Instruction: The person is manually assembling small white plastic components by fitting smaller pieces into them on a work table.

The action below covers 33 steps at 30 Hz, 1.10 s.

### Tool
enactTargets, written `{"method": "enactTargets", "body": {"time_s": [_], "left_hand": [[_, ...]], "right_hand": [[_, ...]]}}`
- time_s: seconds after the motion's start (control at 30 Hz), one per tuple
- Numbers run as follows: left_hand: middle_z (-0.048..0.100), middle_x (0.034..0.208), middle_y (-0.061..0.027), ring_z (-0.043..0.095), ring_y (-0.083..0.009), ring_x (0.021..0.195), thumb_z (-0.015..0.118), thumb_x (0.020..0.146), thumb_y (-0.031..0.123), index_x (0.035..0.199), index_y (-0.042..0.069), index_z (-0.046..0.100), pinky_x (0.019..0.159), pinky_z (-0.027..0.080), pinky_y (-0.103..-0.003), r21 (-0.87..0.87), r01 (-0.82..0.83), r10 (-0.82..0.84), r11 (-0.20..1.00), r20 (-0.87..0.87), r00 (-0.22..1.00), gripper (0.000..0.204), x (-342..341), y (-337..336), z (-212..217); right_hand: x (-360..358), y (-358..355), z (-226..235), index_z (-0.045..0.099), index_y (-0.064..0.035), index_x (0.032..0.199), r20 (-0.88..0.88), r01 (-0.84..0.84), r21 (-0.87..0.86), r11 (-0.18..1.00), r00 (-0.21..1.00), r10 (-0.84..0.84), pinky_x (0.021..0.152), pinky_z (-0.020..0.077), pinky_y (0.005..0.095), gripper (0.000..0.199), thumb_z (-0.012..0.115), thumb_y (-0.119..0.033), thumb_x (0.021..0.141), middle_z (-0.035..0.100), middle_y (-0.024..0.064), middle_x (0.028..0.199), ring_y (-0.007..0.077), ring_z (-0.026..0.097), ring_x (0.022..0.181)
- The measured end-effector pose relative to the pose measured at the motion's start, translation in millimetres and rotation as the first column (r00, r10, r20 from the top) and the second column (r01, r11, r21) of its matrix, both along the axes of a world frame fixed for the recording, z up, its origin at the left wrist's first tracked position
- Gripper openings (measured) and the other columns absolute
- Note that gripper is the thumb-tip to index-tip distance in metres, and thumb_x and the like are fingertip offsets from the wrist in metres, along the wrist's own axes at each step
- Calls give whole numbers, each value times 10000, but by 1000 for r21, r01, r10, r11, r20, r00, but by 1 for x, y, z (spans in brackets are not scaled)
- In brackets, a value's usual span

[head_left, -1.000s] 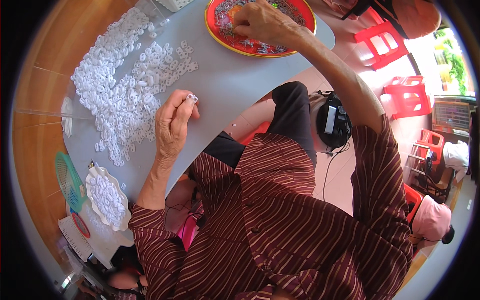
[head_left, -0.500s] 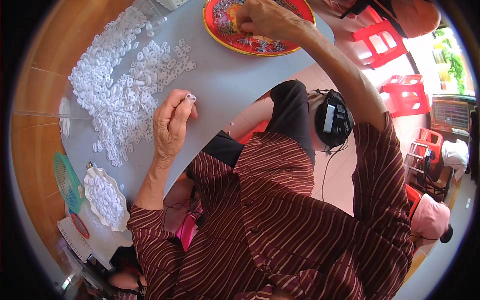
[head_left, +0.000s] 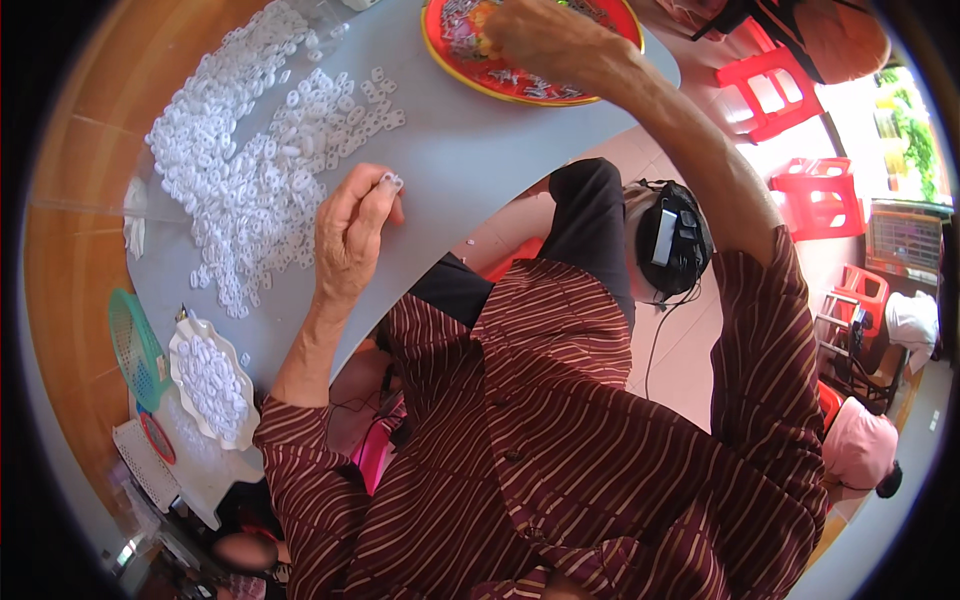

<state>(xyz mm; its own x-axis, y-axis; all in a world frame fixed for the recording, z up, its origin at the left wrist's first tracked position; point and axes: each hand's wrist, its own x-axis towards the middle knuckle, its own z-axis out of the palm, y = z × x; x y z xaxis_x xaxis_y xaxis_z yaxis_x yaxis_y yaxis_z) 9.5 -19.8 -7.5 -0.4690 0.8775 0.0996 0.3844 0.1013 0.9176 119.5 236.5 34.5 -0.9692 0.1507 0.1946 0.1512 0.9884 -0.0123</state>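
My left hand (head_left: 350, 228) is closed above the grey table, pinching a small white plastic piece with holes (head_left: 392, 181) between thumb and fingertips. Beside it spreads a large pile of similar white plastic pieces (head_left: 235, 170), some oval and some with two holes. My right hand (head_left: 550, 42) reaches down into a round red tray with a yellow rim (head_left: 470, 84), its fingers bent and drawn together. Many small grey metal pieces, like screws or pins (head_left: 462, 28), lie in that tray. Whatever my right fingertips hold is hidden.
A scalloped white dish of white oval pieces (head_left: 212, 388) stands at the table's left, next to a green basket (head_left: 138, 345). Red stools (head_left: 770, 92) stand on the tiled floor at right. A black fan-like device (head_left: 672, 245) with a cord is beside my knee. Other people sit farther off.
The view has shifted slightly, so the table and tray sit a little differently in it. My left hand keeps its pinch on the white piece; my right hand stays in the tray.
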Motion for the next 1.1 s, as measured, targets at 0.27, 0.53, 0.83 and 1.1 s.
{"method": "enactTargets", "body": {"time_s": [0.27, 0.53, 0.83, 1.1], "left_hand": [[541, 609, -38, 493, -102, 589, 513, 888, 183, 813, 0, 573, 568, 385, -252, 61, 21, -28, 998, 118, 993, 206, -1, 7, -3], [565, 668, -18, 474, -83, 611, 505, 907, 196, 852, 8, 584, 593, 397, -238, 39, 9, -13, 999, 113, 994, 211, -5, 5, -3], [525, 647, 2, 475, -68, 612, 511, 914, 198, 866, 18, 586, 562, 392, -233, 63, -24, 18, 998, 104, 994, 201, -4, 3, -4], [503, 625, 10, 456, -68, 572, 529, 919, 181, 866, 28, 582, 526, 382, -238, 107, 23, -29, 994, 57, 998, 170, -4, 2, -10]], "right_hand": [[21, -47, 6, 656, -22, 884, -237, -46, -562, 826, 966, -108, 635, 516, 318, 192, 668, -146, 738, 653, 108, 749, 195, 633, 712], [5, -115, -46, 628, 1, 943, -234, -251, -968, -28, 934, -271, 638, 484, 211, 95, 598, -63, 880, 628, 28, 777, 73, 557, 674], [0, -121, -57, 579, -4, 1074, -300, -303, -952, 43, 895, -330, 677, 499, 220, 216, 624, -67, 872, 641, 34, 802, 76, 586, 723], [2, -119, -57, 569, -14, 1089, -306, -295, -952, 84, 903, -302, 691, 506, 214, 230, 618, -40, 866, 646, 38, 813, 77, 599, 736]]}}
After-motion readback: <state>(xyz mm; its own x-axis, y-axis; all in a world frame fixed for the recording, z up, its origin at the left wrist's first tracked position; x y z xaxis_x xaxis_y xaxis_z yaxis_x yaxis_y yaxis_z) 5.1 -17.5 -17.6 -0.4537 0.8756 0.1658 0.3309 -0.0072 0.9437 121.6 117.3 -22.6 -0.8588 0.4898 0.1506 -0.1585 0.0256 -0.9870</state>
